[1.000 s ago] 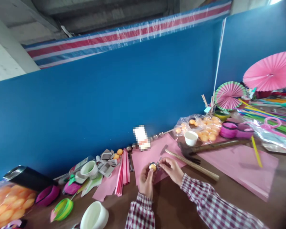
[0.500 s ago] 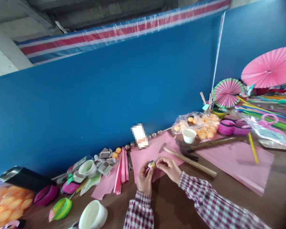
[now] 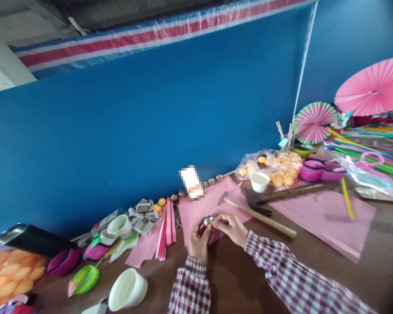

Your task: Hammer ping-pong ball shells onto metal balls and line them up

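My left hand (image 3: 199, 239) is closed around a small shiny silver ball (image 3: 208, 220), which it holds over the pink paper (image 3: 196, 212). From the right, my right hand (image 3: 231, 226) meets the ball with pinched fingertips; whatever is between them is too small to make out. A bit of orange shows at the ball's lower right side. Just beyond my right hand lies a small hammer (image 3: 260, 216) with a wooden handle, its head resting on the pink paper.
A larger hammer (image 3: 298, 192), a white cup (image 3: 260, 182) and bagged orange balls (image 3: 283, 168) stand right. Left are a white bowl (image 3: 127, 290), folded pink strips (image 3: 165, 229), a black bottle (image 3: 36, 240) and more bagged orange balls (image 3: 13, 272). A blue partition (image 3: 150, 117) rises behind.
My right hand has moved slightly left, its fingertips now against the silver ball. The ball has turned a little in my left hand, showing less orange. The view has shifted slightly.
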`<state>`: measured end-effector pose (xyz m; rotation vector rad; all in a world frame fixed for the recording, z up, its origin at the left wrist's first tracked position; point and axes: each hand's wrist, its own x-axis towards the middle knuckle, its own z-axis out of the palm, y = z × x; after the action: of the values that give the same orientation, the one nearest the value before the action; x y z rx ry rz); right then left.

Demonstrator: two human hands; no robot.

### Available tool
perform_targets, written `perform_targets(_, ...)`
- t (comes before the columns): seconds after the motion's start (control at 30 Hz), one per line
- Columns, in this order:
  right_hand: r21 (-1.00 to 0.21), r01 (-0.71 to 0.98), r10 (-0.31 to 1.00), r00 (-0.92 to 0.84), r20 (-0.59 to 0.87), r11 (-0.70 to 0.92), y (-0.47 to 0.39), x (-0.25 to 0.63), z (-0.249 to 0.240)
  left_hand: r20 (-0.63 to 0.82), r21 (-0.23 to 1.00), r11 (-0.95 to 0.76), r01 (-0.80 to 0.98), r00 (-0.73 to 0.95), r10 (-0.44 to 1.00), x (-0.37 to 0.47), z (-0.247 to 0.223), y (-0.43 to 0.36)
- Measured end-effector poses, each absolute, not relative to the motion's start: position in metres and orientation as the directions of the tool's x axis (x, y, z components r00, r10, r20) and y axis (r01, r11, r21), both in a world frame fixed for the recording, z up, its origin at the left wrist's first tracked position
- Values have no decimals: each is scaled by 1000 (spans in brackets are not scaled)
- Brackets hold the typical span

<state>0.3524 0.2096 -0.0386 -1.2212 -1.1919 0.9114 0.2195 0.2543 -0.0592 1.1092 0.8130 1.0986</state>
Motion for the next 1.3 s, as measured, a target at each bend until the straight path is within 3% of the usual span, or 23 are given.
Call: perform_targets(1.3,-977,142,972,151,182,161,208,352,-34,18,970,55,-238,295,955,219,-59,254)
